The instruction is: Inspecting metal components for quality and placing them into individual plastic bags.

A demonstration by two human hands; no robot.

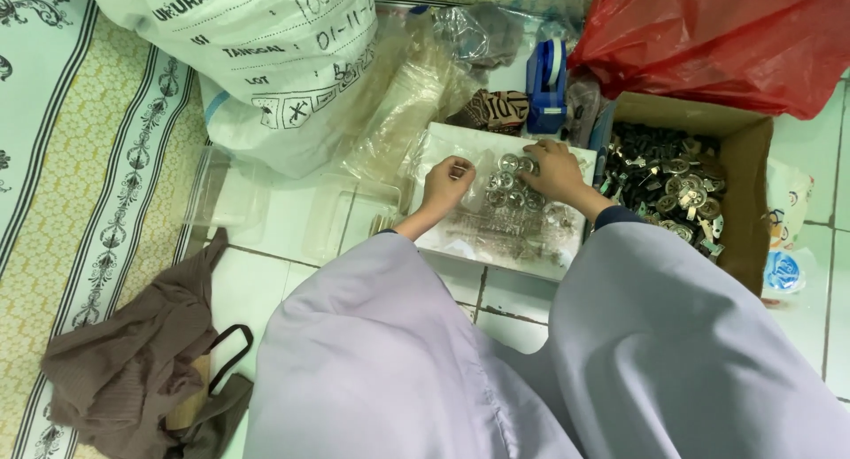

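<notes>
Hands at frame centre: my left hand (448,181) pinches a clear bag (479,186), my right hand (551,169) rests spread, gripping nothing, on metal discs (512,186); I'd keep rows tidy, bag mouth open.

Head-worn view, steeply down, close over lap and floor (274,220)

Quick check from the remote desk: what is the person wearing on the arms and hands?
Both arms are covered by wide, loose pale lilac sleeves. At the right wrist a dark, close-fitting inner cuff shows. The left hand and right hand are bare: no gloves, and no rings or watch that I can make out.
</notes>
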